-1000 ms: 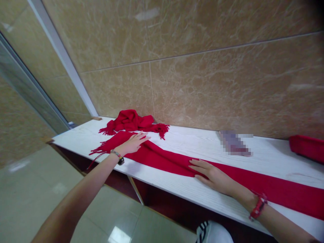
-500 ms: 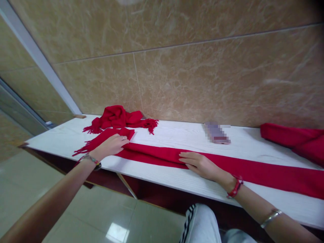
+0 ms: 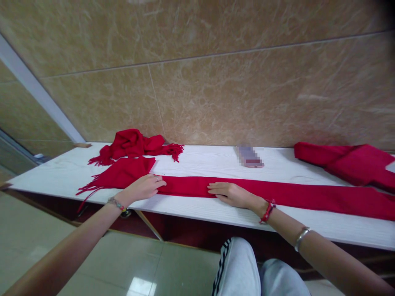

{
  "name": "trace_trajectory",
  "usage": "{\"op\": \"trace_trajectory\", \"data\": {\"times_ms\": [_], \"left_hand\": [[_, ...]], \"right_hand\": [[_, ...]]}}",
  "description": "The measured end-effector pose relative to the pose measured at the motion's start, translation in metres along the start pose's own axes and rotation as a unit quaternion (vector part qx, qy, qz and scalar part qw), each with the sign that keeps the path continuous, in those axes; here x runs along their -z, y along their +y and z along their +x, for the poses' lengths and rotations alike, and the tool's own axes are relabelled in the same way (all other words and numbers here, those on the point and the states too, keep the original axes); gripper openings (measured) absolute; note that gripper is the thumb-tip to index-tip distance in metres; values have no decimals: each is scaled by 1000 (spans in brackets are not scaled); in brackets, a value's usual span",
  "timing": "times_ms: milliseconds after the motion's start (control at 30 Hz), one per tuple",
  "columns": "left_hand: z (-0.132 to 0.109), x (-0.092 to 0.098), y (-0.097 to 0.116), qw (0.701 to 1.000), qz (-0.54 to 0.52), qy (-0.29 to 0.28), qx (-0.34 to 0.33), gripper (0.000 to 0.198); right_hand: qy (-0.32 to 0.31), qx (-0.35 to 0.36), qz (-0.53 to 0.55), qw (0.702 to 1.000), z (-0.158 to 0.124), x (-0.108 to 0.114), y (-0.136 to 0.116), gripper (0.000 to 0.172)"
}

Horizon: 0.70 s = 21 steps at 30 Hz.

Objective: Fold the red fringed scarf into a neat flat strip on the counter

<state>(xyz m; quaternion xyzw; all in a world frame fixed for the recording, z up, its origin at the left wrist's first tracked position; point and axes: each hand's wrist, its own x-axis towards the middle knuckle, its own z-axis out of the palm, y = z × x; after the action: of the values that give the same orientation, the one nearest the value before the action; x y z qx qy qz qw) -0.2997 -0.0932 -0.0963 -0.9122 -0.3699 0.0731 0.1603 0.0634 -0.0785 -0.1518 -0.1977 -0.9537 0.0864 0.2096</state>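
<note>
A long red scarf (image 3: 296, 196) lies folded in a narrow strip along the white tabletop (image 3: 197, 209), running off to the right. Its fringed left end spreads at an angle near the table's left side. On the strip beside that wider end, my left hand (image 3: 144, 189) has its fingers closed on the cloth's edge. My right hand (image 3: 231, 193) rests on the middle of the strip, fingers stretched out and flat. Behind the fringed end, another red scarf (image 3: 132, 142) lies crumpled.
A partly blurred phone (image 3: 250, 156) lies near the wall (image 3: 216, 94). More folded red cloth (image 3: 352, 162) sits at the back right. Under the tabletop are dark red shelf openings (image 3: 191, 230); my knees (image 3: 239, 263) are close to the front edge.
The view has shifted to the right. My left hand has moved from the fringed end's corner onto the strip, which now lies flatter and without the lengthwise crease. My right hand still rests on the cloth.
</note>
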Motion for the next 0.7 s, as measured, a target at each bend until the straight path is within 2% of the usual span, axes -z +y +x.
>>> {"op": "trace_trajectory", "data": {"times_ms": [133,267,433,567,633,700], "left_hand": [[3,-6,9,1000,-4,-4,13,30],[-5,-12,9,999,-1,-18,30,36],[-5,0,17,998,-38,-34,39,39],[19,20,35,991,-134,-11,10,22],[40,23,51,986,-164,25,1,24],[61,18,68,984,-167,65,14,31]], "right_hand": [[31,-1,0,1000,-2,1,1,34],[-5,11,-4,1000,-4,3,-1,33],[-10,1,16,1000,-3,6,-4,33],[-11,3,20,1000,-1,7,-6,33],[-19,3,20,1000,0,7,-6,33],[-28,5,21,999,0,9,-7,33]]}}
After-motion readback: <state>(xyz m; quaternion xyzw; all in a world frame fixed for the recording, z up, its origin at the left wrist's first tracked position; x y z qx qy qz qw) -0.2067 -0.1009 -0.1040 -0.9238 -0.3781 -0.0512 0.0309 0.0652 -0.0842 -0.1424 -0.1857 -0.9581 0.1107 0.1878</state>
